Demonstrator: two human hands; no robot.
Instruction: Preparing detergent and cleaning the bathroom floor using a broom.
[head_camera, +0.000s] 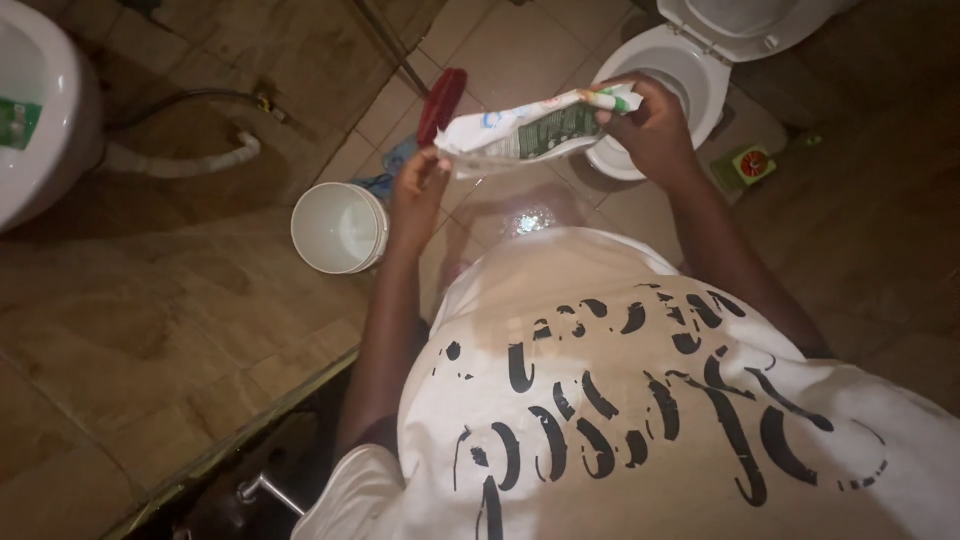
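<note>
Above the wet tiled floor (150, 330), a crumpled white and green sachet (530, 128) is held up between both hands, near the open toilet bowl (690, 75). Its upper end is gripped by the closed right hand (650, 125), while its lower corner is pinched by the left hand (418, 180). A white bucket (338, 228) stands just beside the left forearm, with a red brush (441, 103) lying beyond it.

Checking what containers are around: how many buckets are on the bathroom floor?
1. A white bucket stands on the tiled floor just beyond the left hand, left of the toilet. Others may be hidden outside the view.
</note>
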